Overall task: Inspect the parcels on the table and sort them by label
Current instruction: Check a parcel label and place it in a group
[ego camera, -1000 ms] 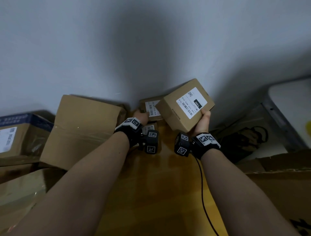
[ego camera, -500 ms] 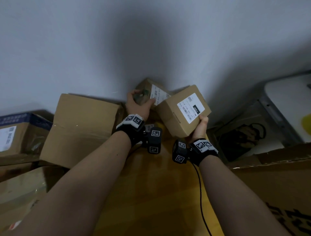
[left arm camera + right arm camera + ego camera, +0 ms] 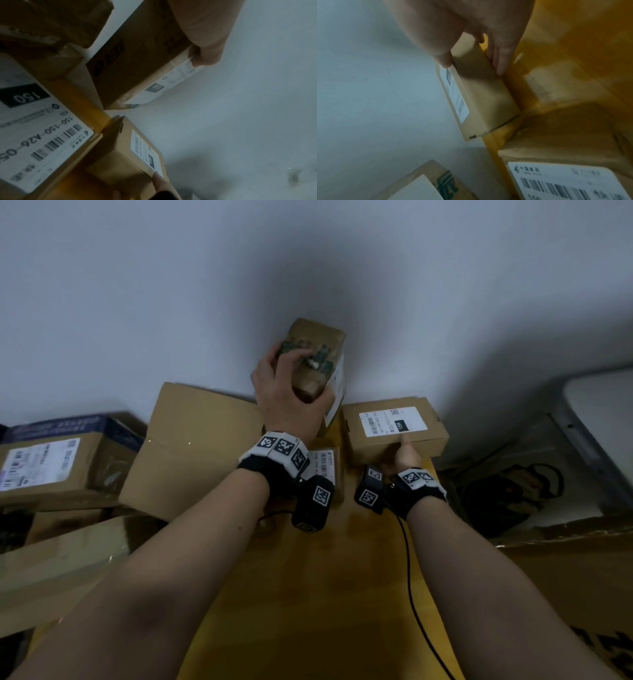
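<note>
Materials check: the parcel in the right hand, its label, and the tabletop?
Parcel in the right hand: plain kraft cardboard by the look, matte brown with crisp folded edges. Its label: white paper sticker, printed barcode and black block; coating unclear. Tabletop: yellow-brown wood or wood-look laminate, a soft sheen suggesting varnish.

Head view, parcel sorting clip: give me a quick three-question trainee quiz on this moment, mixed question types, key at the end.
1. True or false: the left hand holds a small parcel with green tape lifted up in front of the wall.
2. Multiple choice: the flat parcel with the white label, gripped by the right hand, has its label facing A) up towards the camera, B) down onto the table, C) away towards the wall.
3. Fill in: the parcel lying on the wooden table between the two wrists shows the large number ___ on its label in the left wrist view.

Key: 1 true; 2 A; 3 150.
</note>
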